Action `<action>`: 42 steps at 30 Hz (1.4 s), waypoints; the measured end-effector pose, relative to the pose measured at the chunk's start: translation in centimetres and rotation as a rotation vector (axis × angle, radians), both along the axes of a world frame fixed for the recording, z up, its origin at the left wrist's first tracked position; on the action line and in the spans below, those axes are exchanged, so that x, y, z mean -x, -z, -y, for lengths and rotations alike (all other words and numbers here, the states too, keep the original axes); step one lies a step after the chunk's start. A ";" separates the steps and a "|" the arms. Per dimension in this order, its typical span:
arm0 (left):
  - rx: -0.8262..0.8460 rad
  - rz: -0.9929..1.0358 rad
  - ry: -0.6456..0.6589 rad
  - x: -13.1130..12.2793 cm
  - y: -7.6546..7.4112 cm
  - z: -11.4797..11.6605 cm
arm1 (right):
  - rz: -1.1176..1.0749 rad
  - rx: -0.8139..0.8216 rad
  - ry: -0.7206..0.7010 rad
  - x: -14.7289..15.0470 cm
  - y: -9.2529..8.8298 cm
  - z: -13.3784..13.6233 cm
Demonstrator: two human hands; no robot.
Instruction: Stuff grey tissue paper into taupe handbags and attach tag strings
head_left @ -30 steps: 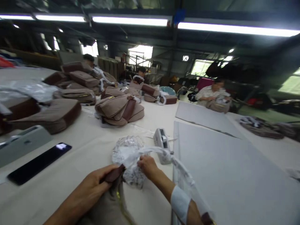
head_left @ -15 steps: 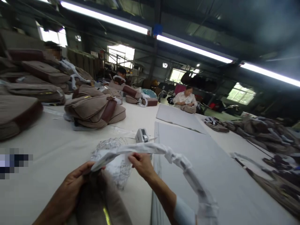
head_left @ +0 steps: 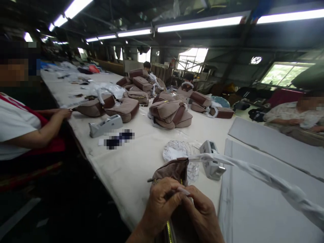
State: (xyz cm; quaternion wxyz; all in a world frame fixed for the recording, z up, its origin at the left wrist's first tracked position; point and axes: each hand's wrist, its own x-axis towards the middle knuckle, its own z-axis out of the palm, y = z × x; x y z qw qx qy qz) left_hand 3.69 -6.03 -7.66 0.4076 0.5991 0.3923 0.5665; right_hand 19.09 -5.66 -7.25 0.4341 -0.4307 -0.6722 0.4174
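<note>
A taupe bag (head_left: 170, 171) with a yellow zipper lies below me at the table's near edge. Over it, my left hand (head_left: 162, 206) is closed, its thumb and fingertips pinching a small whitish piece (head_left: 183, 191). My right hand (head_left: 202, 211) meets it from the right and pinches the same piece. From the bag's top corner a strap wrapped in white paper (head_left: 265, 179) runs off to the right. Just beyond the bag lies a crumpled patterned sheet (head_left: 174, 150), with a grey tape dispenser (head_left: 211, 160) to its right.
Taupe and brown bags (head_left: 168, 113) are piled across the white table (head_left: 131, 168). A second dispenser (head_left: 106, 125) stands at left. One person (head_left: 30, 128) is at the left edge, another (head_left: 291, 114) at far right. Grey sheets (head_left: 268, 199) cover the right side.
The view has swung left. My right hand has left the wrapped strap and come beside my left hand above the bag. My left hand has moved from the strap's end to the small piece.
</note>
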 end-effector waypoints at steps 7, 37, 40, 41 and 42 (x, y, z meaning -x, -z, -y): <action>0.200 0.059 -0.090 0.7 0.7 -0.5 | 0.122 -0.015 0.397 1.0 -0.8 -3.5; 0.214 -0.180 -0.272 0.9 0.7 0.1 | -0.312 0.553 0.018 2.9 -1.7 -6.0; 0.194 -0.209 -0.306 1.2 0.9 0.2 | -0.318 0.558 0.038 3.2 -1.6 -6.0; 0.185 -0.225 -0.317 1.3 0.9 0.2 | -0.321 0.553 0.037 3.3 -1.5 -6.0; 0.178 -0.240 -0.328 1.4 1.0 0.3 | -0.322 0.545 0.036 3.3 -1.5 -5.9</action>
